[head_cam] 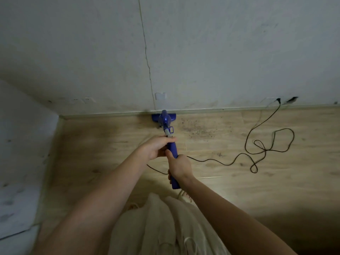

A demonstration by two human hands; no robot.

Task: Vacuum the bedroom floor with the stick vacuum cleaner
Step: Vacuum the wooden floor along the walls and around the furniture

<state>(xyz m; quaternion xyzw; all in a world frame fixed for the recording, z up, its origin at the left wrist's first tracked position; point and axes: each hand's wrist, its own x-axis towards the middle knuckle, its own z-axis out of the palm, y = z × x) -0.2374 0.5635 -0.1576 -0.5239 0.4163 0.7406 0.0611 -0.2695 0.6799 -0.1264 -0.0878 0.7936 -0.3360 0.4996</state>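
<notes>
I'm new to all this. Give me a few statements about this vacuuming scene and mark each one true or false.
1. Both hands grip the vacuum: the left hand higher up, the right hand near the handle's end. True.
2. The floor head sits in the middle of the room. False: it is up against the baseboard.
3. The black cord lies straight. False: it loops on the floor.
4. Dark specks lie right of the floor head. True.

Bare room in a home, wood-look plank floor [239, 190], scuffed white wall [202, 52], skirting board [239, 108], wall sockets [160, 96]
</notes>
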